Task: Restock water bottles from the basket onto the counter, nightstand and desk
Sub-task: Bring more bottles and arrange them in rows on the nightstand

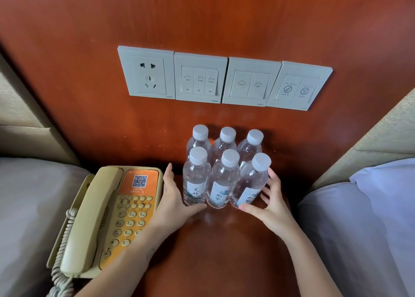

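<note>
Presently, six water bottles (222,179) stand in two rows on the nightstand (224,247), flanked closely by the left hand (175,204) and right hand (272,205), both with fingers extended, gripping nothing.

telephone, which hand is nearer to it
Left. The left hand sits right beside the telephone; the right hand is across the water bottles from it.

Just left of my left hand (173,197), the telephone (125,209) keypad shows the digits 0 to 9 and a star. Above them sits a QR code (139,180) on its orange faceplate; the print under the code is too blurred to read.

Between that hand and my right hand (269,204), the front bottles (221,195) wear labels with brush-written Chinese characters.

Up beyond both hands, the wall plates (199,78) carry a tiny brand mark that looks like CLIPSAL. The rightmost switch plate (296,87) has two crossed-circle signs.
</note>
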